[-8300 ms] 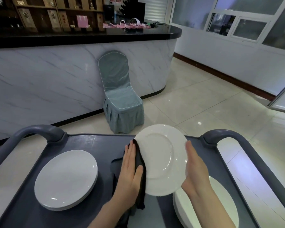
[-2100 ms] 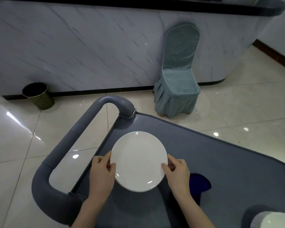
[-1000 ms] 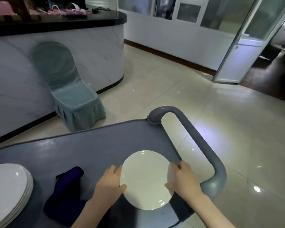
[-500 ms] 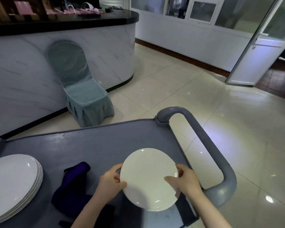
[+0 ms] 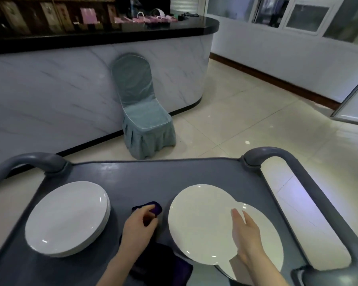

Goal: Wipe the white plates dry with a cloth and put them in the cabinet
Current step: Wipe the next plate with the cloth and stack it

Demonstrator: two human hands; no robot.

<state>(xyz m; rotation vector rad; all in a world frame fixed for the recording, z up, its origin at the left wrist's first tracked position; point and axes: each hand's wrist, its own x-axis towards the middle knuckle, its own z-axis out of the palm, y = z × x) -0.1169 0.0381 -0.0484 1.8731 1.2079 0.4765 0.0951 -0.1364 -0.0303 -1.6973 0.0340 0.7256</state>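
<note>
A white plate (image 5: 198,223) is held tilted above the grey cart top (image 5: 153,178) by my right hand (image 5: 246,238), which pinches its right rim with the fingers laid over the face. Under it, at the right, lies a stack of white plates (image 5: 265,240), partly covered by the held plate. My left hand (image 5: 139,228) curls round a dark purple cloth (image 5: 156,208) lying on the cart between the two stacks. A second stack of white plates (image 5: 66,217) sits on the left of the cart. No cabinet is in view.
The cart has grey loop handles at the left (image 5: 29,162) and right (image 5: 298,172). Beyond it a chair with a blue-grey cover (image 5: 141,112) stands against a marble-fronted counter (image 5: 50,89). Tiled floor spreads to the right.
My left hand has left the plate and now grips the cloth. My right hand alone holds the plate, now above the right stack. The view has swung left, showing the whole cart.
</note>
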